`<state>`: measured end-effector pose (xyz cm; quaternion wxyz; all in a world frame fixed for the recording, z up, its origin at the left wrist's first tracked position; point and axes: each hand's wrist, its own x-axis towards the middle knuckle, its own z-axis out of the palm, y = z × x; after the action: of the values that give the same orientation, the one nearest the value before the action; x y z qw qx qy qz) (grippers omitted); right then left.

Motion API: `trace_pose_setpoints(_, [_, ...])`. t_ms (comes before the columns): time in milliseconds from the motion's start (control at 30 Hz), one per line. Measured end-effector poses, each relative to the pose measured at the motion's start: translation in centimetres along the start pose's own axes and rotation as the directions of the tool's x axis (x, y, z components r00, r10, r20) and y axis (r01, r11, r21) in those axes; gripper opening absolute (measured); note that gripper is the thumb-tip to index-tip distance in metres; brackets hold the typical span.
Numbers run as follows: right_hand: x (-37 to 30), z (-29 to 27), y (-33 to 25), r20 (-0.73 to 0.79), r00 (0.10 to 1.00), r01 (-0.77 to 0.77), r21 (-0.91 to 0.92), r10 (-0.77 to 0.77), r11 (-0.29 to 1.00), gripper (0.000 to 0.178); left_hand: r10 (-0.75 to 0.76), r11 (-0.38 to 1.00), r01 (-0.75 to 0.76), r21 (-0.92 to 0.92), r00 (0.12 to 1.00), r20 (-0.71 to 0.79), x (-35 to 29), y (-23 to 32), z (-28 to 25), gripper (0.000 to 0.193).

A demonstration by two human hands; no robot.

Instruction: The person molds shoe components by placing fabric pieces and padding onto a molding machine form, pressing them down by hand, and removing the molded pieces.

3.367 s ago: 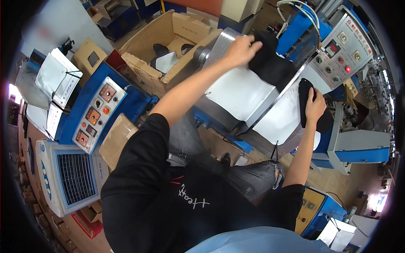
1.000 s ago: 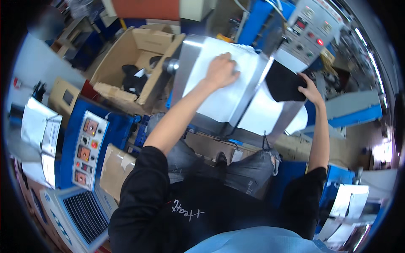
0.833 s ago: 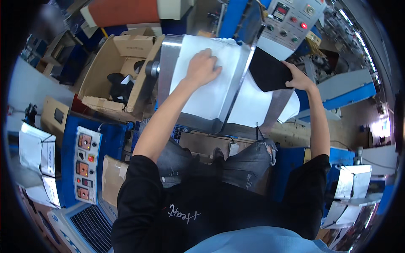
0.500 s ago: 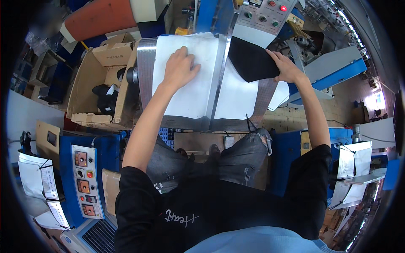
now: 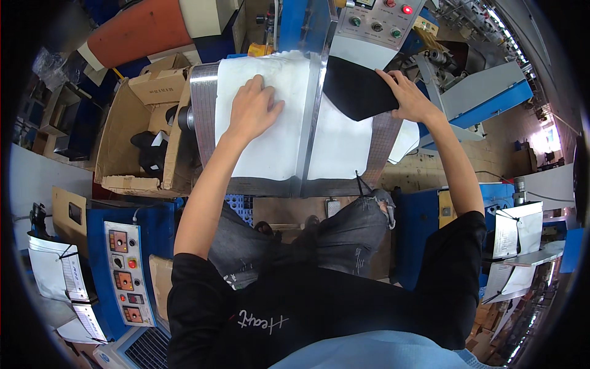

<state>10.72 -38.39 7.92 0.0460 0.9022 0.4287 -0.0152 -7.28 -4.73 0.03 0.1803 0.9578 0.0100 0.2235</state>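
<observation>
My left hand (image 5: pixel 252 109) rests on a white sheet (image 5: pixel 264 154) left of an upright metal bar (image 5: pixel 312 117). Its fingers are slightly bent and its thumb is apart, with nothing in them. To the right of the bar, my right hand (image 5: pixel 413 98) grips the right edge of a dark, flat piece of material (image 5: pixel 359 89), with fingers above and thumb below. The piece's left side reaches the bar, and part of it lies over a second white sheet (image 5: pixel 341 144). Both sheets lie on a grid-marked machine bed (image 5: pixel 384 138).
A cardboard box (image 5: pixel 117 144) with black pieces inside stands at the left. A control panel (image 5: pixel 378 24) with buttons and a lit red lamp is beyond the bed. Blue machine cabinets (image 5: pixel 421 240) flank my legs. Loose white sheets (image 5: pixel 405 141) show past the bed's right edge.
The whole view has shifted slightly, with the bed appearing a little lower and farther left. Both hands keep nearly the same places on the sheet and the black piece.
</observation>
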Motion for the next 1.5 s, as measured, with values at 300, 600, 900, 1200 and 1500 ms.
trace_pose_setpoints(300, [0.7,-0.9,-0.4,-0.139,0.986,0.086,-0.033,-0.09,0.996,0.105,0.015,0.999,-0.016,-0.035,1.0,-0.012,-0.1,-0.3,-0.1,0.034])
trace_pose_setpoints(600, [3.4,-1.5,-3.9,-0.092,0.983,0.155,-0.058,-0.16,0.986,0.1,-0.16,0.913,0.17,-0.37,0.985,0.057,0.8,-0.7,-1.3,0.026])
trace_pose_setpoints(900, [3.2,-0.7,-3.3,-0.034,0.994,0.109,0.095,-0.107,0.989,0.101,0.15,0.988,-0.157,-0.004,0.951,-0.27,3.1,-2.3,-1.8,0.03])
trace_pose_setpoints(1200, [2.0,1.1,-2.5,-0.254,0.956,0.17,0.079,-0.145,0.982,0.096,0.291,0.949,-0.31,-0.046,0.926,-0.239,4.4,-3.6,0.1,0.027])
trace_pose_setpoints(1500, [2.6,1.3,-3.2,-0.304,0.935,0.21,0.061,-0.183,0.976,0.095,0.052,0.955,-0.091,-0.282,0.988,-0.144,5.2,-3.1,-0.3,0.029])
